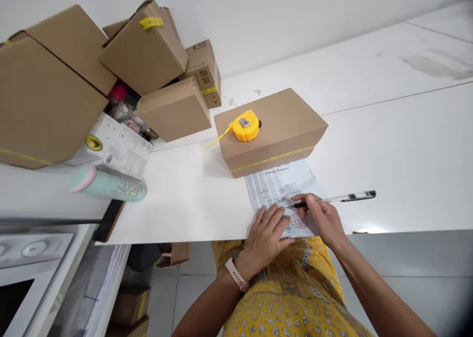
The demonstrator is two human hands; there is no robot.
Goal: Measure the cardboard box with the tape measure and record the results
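Note:
A printed sheet (275, 186) lies on the white table (388, 150) near its front edge. My left hand (268, 231) rests flat on the sheet with its fingers stretched out. My right hand (321, 219) pinches a pen (342, 198), whose tip touches the sheet. Just behind the sheet stands a brown cardboard box (281, 127) sealed with yellow tape, and a yellow tape measure (244, 126) sits on its top.
Several cardboard boxes (144, 51) are stacked at the back left against the wall. A white carton with an avocado picture (116, 147) and a mint-green bottle (109, 185) lie at the left. More boxes sit on the floor under the table.

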